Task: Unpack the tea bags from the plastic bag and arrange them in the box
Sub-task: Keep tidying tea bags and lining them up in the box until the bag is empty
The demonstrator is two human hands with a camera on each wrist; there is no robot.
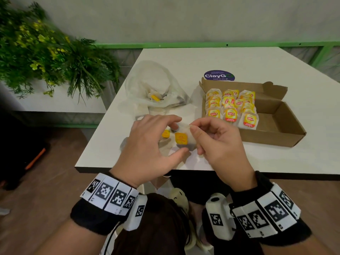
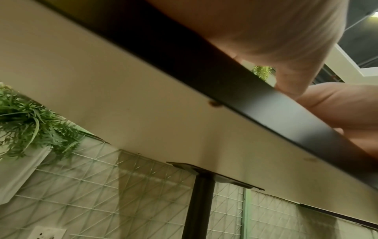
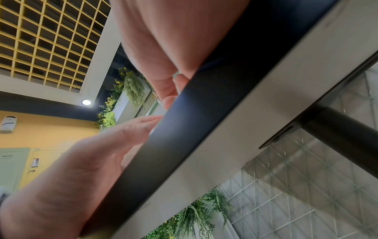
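Desk (image 1: 276,67): white top with a dark edge, seen from above in the head view; both wrist views look up at its underside and black leg.

Box (image 1: 276,126): open brown cardboard, toward the right side of the desk, lid flap standing at its far side. I count three rows of tea bags (image 1: 230,107) packed in its left half, yellow-and-red tags facing up; the right half shows bare cardboard.

Plastic bag (image 1: 156,85): clear, crumpled, just left of the box, toward the desk's left edge. I see a few tea bags inside it, one yellow tag showing.

Held tea bag (image 1: 182,139): near the front edge of the desk, between my two hands, yellow tag up. More loose bags lie under and beside it, another yellow tag just to its left.

Left hand (image 1: 147,144): over the loose bags, fingers curled, thumb and fingertips closing on the held tea bag from the left.

Right hand (image 1: 217,142): grip closed, thumb and forefinger pinching the paper edge of the same bag at its upper right.

Sticker (image 1: 219,76): round, dark blue, on the desk just beyond the box's far left corner.

Plant (image 1: 46,52): green with yellow flowers, off the desk's far left corner.
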